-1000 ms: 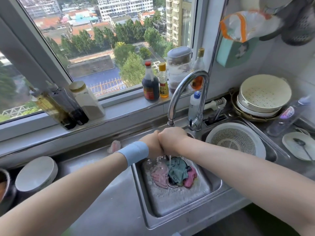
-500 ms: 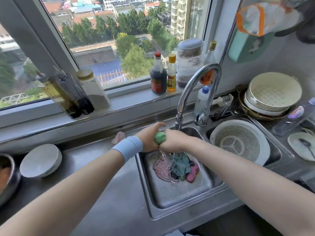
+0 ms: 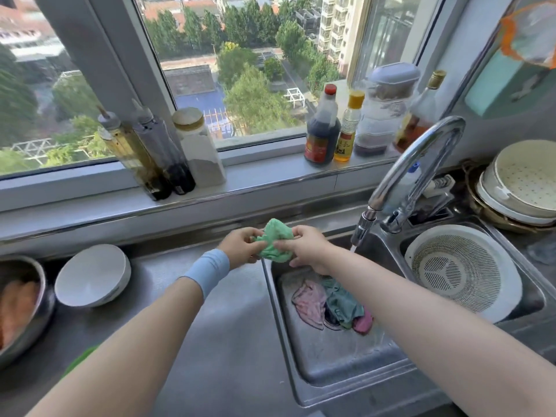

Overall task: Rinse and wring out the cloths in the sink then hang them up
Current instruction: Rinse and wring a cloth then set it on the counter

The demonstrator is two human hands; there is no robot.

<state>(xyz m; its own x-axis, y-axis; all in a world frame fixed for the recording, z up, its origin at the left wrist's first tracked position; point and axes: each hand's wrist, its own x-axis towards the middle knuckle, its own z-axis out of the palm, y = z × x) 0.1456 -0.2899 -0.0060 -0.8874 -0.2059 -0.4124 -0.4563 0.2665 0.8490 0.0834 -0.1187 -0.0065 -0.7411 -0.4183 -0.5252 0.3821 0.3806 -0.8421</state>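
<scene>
A crumpled light green cloth (image 3: 276,242) hangs in the air above the back left corner of the steel sink (image 3: 346,365). My left hand (image 3: 240,248) pinches its left side and my right hand (image 3: 310,246) pinches its right side. Down in the basin lie a pink cloth (image 3: 308,302), a dark teal cloth (image 3: 341,302) and a magenta cloth (image 3: 362,323), bunched over the drain. A thin stream of water runs from the faucet (image 3: 421,164) to the right of my hands.
A white colander (image 3: 460,269) fills the right basin. Stacked strainer bowls (image 3: 523,188) stand at the back right. Bottles (image 3: 322,130) and jars (image 3: 198,149) line the window sill. A white bowl (image 3: 91,275) and a metal bowl (image 3: 21,305) sit on the left counter.
Both hands have lifted the green cloth up and to the left, away from the water stream. The tight wad is now spread between the two hands.
</scene>
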